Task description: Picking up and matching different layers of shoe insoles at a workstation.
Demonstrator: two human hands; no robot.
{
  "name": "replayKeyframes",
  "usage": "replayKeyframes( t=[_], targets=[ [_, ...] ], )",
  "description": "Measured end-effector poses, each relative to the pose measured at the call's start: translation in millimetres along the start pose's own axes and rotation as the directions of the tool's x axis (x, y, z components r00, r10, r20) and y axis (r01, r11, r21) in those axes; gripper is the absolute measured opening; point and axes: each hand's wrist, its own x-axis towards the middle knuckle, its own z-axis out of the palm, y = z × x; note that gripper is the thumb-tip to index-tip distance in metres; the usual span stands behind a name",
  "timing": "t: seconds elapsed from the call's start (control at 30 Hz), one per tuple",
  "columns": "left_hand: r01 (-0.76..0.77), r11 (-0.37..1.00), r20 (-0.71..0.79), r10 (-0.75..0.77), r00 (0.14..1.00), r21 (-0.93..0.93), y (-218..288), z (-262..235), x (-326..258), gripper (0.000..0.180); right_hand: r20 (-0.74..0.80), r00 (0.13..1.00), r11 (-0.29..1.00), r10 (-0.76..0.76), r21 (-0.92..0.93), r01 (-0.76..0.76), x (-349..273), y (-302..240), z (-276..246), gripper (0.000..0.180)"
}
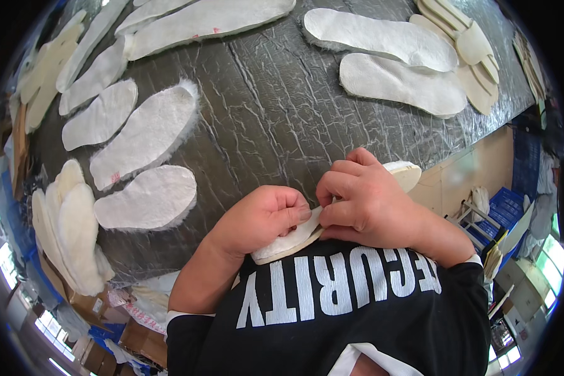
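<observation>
Here, both hands work on one cream-coloured insole point(294, 241) that lies at the near edge of the counter point(276, 106), just in front of the person's black shirt point(351, 313). The left hand point(263, 219) is closed on the lower part of the insole, with the fingers curled and the thumb pressing on its top. The right hand point(366, 200) is closed too; its thumb and fingers pinch the edge of the same insole near the middle, touching the left hand. The far tip of the insole shows beyond the right hand.

The counter has a dark, wrinkled cover. On its left side lie several white fluffy insoles point(144, 135), flat and close to each other, and at the left edge stands a stack of insoles point(75, 229), leaning one on another. Far on the right lie two more white insoles point(401, 81) side by side, and beside them a pile of beige insoles point(470, 47). Below the counter on the left are cardboard boxes point(141, 338); on the right a blue crate point(504, 210) is seen.
</observation>
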Motion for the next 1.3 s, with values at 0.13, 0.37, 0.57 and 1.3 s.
replayKeyframes(
  t=[0.13,0.37,0.57,1.3],
  targets=[
    [0.027,0.998,-0.003,-0.027,1.0,-0.056,1.6,3.6,-1.1,0.016,-0.017,1.0,1.0,0.009,-0.001,-0.009,1.3,0.0,0.7,0.024],
    [-0.008,0.998,-0.01,0.009,1.0,0.064,3.7,4.0,-3.1,0.014,-0.056,0.994,0.995,0.09,-0.03,-0.091,1.2,0.5,4.7,0.03],
    [-0.007,1.0,-0.022,0.007,1.0,0.003,0.6,3.6,-5.7,0.014,-0.009,1.0,0.989,-0.027,-0.144,0.025,2.1,1.1,0.4,0.028],
    [-0.261,0.724,-0.037,0.367,0.929,0.638,9.2,7.8,-9.0,0.003,0.032,0.999,0.991,-0.034,-0.125,0.038,-0.5,1.6,6.7,0.028]
  ],
)
